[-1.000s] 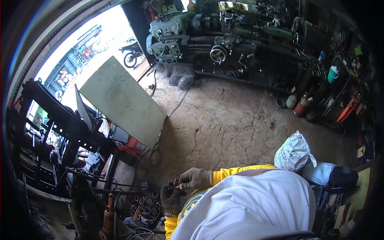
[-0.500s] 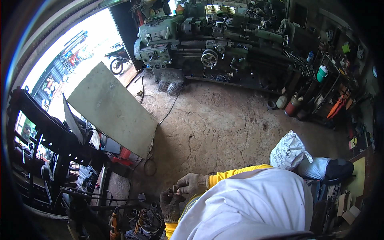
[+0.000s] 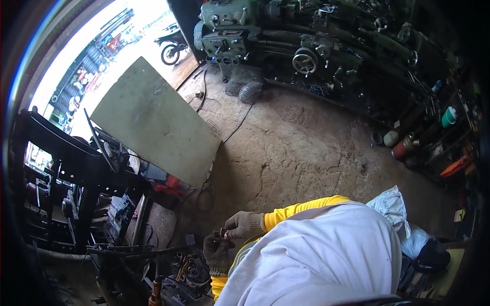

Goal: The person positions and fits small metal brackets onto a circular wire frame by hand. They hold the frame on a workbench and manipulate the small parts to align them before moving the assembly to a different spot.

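Observation:
Both my hands wear brownish-grey knitted gloves below yellow sleeves, and they meet in front of my white shirt. My left hand [image 3: 218, 254] is curled around a small metal piece [image 3: 222, 233], whose end shows above the fingers. My right hand [image 3: 246, 225] comes in from the right, its fingers bent and pinching at the same piece. Most of the piece is hidden by the gloves, so its exact kind does not show. Just left of my left hand lie dark, greasy machine parts [image 3: 193, 270].
A big pale panel [image 3: 155, 120] leans at the left beside a black metal frame [image 3: 66, 143]. A green lathe [image 3: 240, 38] stands across the back. White sacks [image 3: 388, 206] rest at the right, below a red canister [image 3: 405, 147]. Cracked concrete floor [image 3: 301, 158] spreads between.
My view has tilted and shifted, so the lathe and panel sit differently in the picture. Both hands stay together at the small metal piece, with only slight finger movement.

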`<action>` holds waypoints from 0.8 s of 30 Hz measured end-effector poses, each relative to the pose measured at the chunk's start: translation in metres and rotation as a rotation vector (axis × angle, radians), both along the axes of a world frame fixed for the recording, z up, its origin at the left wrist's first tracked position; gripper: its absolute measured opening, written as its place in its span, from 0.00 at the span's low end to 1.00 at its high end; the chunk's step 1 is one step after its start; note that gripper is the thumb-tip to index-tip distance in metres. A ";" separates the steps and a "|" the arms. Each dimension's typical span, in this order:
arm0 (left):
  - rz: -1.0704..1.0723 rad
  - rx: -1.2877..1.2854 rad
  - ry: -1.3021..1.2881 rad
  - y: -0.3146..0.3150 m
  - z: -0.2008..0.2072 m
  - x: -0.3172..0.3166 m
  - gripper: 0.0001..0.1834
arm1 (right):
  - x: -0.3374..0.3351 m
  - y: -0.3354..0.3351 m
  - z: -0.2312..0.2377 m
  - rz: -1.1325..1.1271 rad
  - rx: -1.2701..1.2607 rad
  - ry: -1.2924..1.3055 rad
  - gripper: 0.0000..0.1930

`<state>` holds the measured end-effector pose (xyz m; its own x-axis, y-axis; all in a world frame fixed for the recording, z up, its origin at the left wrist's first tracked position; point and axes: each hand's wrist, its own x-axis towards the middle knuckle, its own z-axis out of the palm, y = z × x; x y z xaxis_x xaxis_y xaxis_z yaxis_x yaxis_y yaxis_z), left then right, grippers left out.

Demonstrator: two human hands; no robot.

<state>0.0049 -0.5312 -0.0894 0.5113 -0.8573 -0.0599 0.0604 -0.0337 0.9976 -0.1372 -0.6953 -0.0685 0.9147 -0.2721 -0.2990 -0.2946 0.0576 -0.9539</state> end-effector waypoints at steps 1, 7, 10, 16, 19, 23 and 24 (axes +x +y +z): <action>0.011 0.005 -0.011 -0.006 0.002 -0.001 0.11 | 0.001 -0.006 -0.004 -0.020 0.031 -0.029 0.12; 0.084 0.085 -0.022 -0.034 0.012 -0.013 0.11 | 0.006 -0.028 -0.026 -0.070 0.199 -0.117 0.10; 0.184 0.118 0.040 -0.041 0.001 -0.014 0.11 | 0.010 -0.043 -0.028 -0.091 0.233 -0.078 0.08; 0.249 0.193 0.051 -0.047 -0.006 -0.006 0.10 | 0.012 -0.070 -0.038 -0.129 0.257 -0.083 0.08; 0.248 0.239 0.031 -0.047 -0.012 -0.001 0.11 | 0.006 -0.080 -0.052 -0.074 0.077 -0.106 0.10; 0.207 0.256 0.048 -0.055 -0.017 0.001 0.12 | -0.001 -0.092 -0.065 -0.099 -0.026 -0.005 0.11; 0.215 0.282 0.024 -0.057 -0.019 0.001 0.12 | -0.003 -0.095 -0.068 -0.103 -0.052 0.016 0.12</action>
<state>0.0061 -0.5878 -0.1080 0.6738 -0.6783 -0.2932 0.1194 -0.2915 0.9491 -0.1403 -0.7901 -0.1366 0.8761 -0.3799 -0.2968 -0.3052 0.0394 -0.9515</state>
